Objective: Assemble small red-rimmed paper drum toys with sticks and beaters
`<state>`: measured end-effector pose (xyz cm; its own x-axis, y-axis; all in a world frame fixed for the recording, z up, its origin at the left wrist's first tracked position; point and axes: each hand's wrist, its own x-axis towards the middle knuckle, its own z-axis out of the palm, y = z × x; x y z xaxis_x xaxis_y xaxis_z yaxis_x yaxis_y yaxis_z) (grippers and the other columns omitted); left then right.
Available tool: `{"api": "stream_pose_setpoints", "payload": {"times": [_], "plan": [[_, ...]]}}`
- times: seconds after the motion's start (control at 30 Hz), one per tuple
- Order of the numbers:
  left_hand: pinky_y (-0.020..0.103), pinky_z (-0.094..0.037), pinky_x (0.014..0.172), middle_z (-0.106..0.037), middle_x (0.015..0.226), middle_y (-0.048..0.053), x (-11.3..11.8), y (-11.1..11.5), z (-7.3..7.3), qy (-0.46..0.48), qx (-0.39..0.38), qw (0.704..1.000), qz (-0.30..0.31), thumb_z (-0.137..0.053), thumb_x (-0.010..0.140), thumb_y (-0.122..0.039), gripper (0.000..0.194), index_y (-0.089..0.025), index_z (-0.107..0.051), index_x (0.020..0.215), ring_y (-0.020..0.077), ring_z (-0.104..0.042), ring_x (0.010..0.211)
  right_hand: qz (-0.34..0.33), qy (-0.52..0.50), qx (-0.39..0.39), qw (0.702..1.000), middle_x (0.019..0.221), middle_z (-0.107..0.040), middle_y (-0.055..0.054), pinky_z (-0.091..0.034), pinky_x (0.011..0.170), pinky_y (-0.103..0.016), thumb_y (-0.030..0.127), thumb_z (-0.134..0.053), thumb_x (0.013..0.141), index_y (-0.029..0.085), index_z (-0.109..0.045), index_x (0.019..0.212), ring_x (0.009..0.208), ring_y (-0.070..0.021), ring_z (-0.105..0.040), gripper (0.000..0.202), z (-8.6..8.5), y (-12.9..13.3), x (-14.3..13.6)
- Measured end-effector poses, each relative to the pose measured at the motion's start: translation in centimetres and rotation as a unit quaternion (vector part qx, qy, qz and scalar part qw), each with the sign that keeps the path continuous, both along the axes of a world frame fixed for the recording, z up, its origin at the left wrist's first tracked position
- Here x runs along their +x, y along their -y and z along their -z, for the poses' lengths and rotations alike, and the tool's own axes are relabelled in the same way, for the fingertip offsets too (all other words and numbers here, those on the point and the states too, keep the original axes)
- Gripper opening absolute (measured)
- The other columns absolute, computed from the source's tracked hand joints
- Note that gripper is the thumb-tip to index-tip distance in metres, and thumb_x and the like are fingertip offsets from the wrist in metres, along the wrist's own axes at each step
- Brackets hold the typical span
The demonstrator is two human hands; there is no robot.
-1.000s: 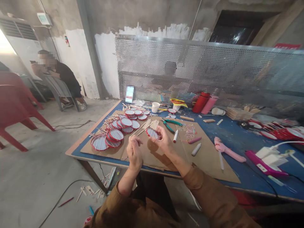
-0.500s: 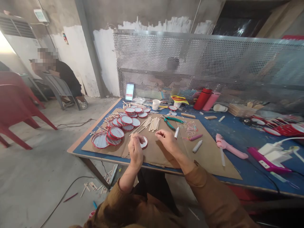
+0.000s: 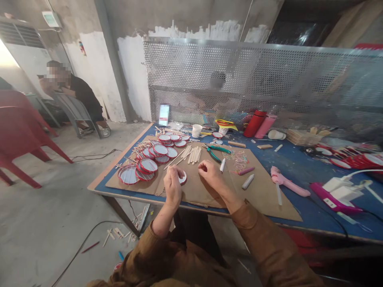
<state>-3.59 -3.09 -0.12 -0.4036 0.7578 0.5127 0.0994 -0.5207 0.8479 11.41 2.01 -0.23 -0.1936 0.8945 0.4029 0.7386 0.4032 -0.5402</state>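
Observation:
My left hand (image 3: 172, 186) is curled at the near edge of the cardboard, its fingers round a small white disc with a red rim (image 3: 182, 179); the hand covers part of the disc. To its right, my right hand (image 3: 212, 173) is held over the cardboard (image 3: 197, 197) with thumb and fingertips pinched together. Whatever is in that pinch, if anything, is too small to see. Flat wooden sticks (image 3: 194, 154) lie just beyond both hands. Green-handled pliers (image 3: 214, 154) and a white tube (image 3: 222, 165) are near the right hand.
Red-rimmed discs (image 3: 149, 165) on sticks are heaped at left. Coloured loops (image 3: 240, 160), a purple marker (image 3: 246, 171), a grey tube (image 3: 248, 181), a pink glue gun (image 3: 289, 182) and a magenta power strip (image 3: 332, 198) lie at right. Behind stand a paper cup (image 3: 196, 130) and a perforated metal screen (image 3: 185, 75).
Both hands keep nearly the same places. The right hand's fingers are drawn in slightly more. The view has shifted a little.

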Motion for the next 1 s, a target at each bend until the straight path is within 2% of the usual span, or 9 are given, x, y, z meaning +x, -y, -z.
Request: {"api": "stream_pose_setpoints", "payload": {"times": [0.17,0.3,0.4,0.47,0.53,0.6,0.77,0.87,1.0], "plan": [[0.026,-0.042,0.064,-0.045,0.059,0.001,0.0,-0.1,0.1,0.008,-0.007,1.000,0.010,-0.021,0.095,-0.049,0.052,-0.019,-0.043,0.058,0.0123,-0.047,0.059,-0.083,-0.007,-0.019,0.996,0.076,-0.063,0.000,-0.040,0.065,-0.024,0.016,-0.055,0.081,0.019,-0.062,0.073,0.073,-0.0143,-0.057,0.010,-0.7,1.1,-0.3],[0.025,-0.041,0.060,-0.045,0.057,0.000,0.1,-0.1,0.2,0.012,-0.016,0.999,0.033,-0.021,0.094,-0.050,0.052,-0.020,-0.042,0.058,0.0122,-0.046,0.057,-0.119,0.056,-0.018,0.991,0.080,-0.062,-0.002,-0.040,0.067,-0.025,0.018,-0.058,0.083,0.019,-0.063,0.077,0.077,-0.0152,-0.058,0.008,-0.6,1.8,-1.0],[0.026,-0.040,0.060,-0.044,0.057,0.000,0.1,-0.2,0.2,0.015,-0.013,0.999,0.035,-0.021,0.094,-0.049,0.053,-0.019,-0.042,0.056,0.0120,-0.045,0.056,-0.106,0.122,0.002,0.987,0.082,-0.060,-0.003,-0.039,0.066,-0.025,0.016,-0.055,0.084,0.020,-0.062,0.079,0.075,-0.0152,-0.057,0.009,-0.2,1.6,-1.3],[0.026,-0.039,0.058,-0.044,0.057,0.000,0.1,-0.1,0.1,0.018,-0.012,0.999,0.036,-0.022,0.095,-0.049,0.053,-0.019,-0.043,0.056,0.0118,-0.044,0.056,-0.082,0.131,0.010,0.988,0.084,-0.059,-0.003,-0.038,0.064,-0.025,0.015,-0.052,0.085,0.020,-0.060,0.080,0.072,-0.0149,-0.056,0.010,0.1,1.3,-1.3],[0.026,-0.038,0.058,-0.044,0.057,0.000,0.0,-0.1,0.0,0.014,-0.013,0.999,0.031,-0.023,0.095,-0.048,0.052,-0.019,-0.044,0.057,0.0118,-0.044,0.056,-0.059,0.088,0.020,0.994,0.084,-0.059,-0.004,-0.039,0.066,-0.026,0.015,-0.048,0.085,0.019,-0.058,0.078,0.073,-0.0155,-0.056,0.013,0.2,1.0,-1.3],[0.025,-0.038,0.058,-0.045,0.057,0.000,0.0,-0.2,0.0,0.002,-0.018,1.000,0.022,-0.023,0.094,-0.049,0.053,-0.019,-0.044,0.056,0.0119,-0.045,0.056,-0.035,-0.002,0.018,0.999,0.078,-0.059,-0.004,-0.041,0.067,-0.026,0.017,-0.046,0.084,0.019,-0.056,0.074,0.073,-0.0160,-0.056,0.015,0.1,0.7,-1.0],[0.025,-0.039,0.057,-0.047,0.055,0.001,-0.1,-0.4,0.0,-0.070,-0.036,0.995,0.057,-0.023,0.094,-0.049,0.054,-0.019,-0.047,0.056,0.0123,-0.046,0.055,-0.013,-0.213,-0.092,0.973,0.057,-0.054,0.002,-0.040,0.057,-0.024,0.033,-0.049,0.084,0.017,-0.059,0.078,0.054,-0.0126,-0.051,0.020,-1.0,1.8,0.6],[0.026,-0.040,0.059,-0.050,0.054,0.001,-0.1,-0.3,-0.2,-0.146,-0.020,0.987,0.071,-0.022,0.095,-0.046,0.055,-0.019,-0.051,0.057,0.0131,-0.048,0.055,0.005,-0.268,-0.113,0.957,0.056,-0.052,0.003,-0.040,0.056,-0.022,0.042,-0.051,0.083,0.017,-0.059,0.078,0.055,-0.0115,-0.049,0.027,-1.4,4.7,2.4],[0.029,-0.041,0.066,-0.051,0.052,0.001,0.1,0.0,-0.6,-0.236,0.024,0.967,0.087,-0.018,0.095,-0.044,0.057,-0.020,-0.052,0.056,0.0129,-0.048,0.054,0.063,-0.293,-0.140,0.944,0.055,-0.049,0.004,-0.039,0.054,-0.022,0.050,-0.053,0.081,0.020,-0.057,0.075,0.053,-0.0118,-0.046,0.031,-0.5,10.8,6.4]]}}
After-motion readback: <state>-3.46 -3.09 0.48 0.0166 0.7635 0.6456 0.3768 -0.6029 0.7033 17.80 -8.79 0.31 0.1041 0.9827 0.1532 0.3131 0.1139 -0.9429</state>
